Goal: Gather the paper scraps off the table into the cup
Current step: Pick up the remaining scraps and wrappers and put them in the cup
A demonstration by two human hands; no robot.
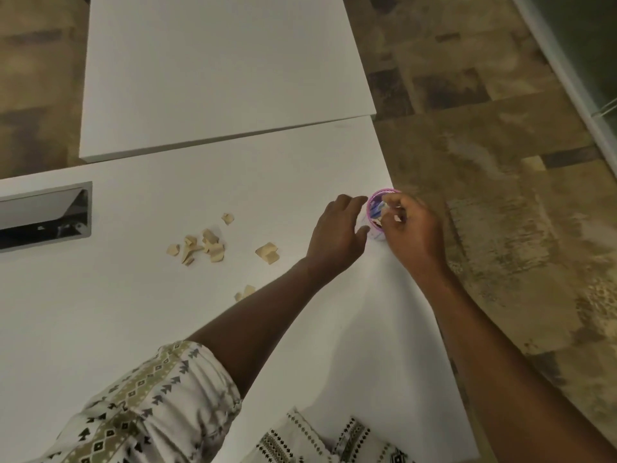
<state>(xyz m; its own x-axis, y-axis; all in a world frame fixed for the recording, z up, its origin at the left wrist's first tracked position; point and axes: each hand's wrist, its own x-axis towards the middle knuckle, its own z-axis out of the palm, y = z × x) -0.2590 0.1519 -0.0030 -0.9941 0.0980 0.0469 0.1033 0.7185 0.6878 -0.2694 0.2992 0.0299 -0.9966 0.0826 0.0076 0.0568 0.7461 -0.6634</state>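
Observation:
A small cup with a pink rim stands near the right edge of the white table. My left hand curls around the cup's left side. Over the cup's mouth my right hand is pinched on a pale paper scrap. Beige paper scraps lie on the table to the left: a cluster, a single scrap, a pair and two small scraps beside my left forearm. Some scraps and blue and white bits show inside the cup.
A rectangular metal-framed cable opening is set into the table at the left. A second white tabletop abuts at the back. Patterned brown floor lies just past the right edge, close to the cup.

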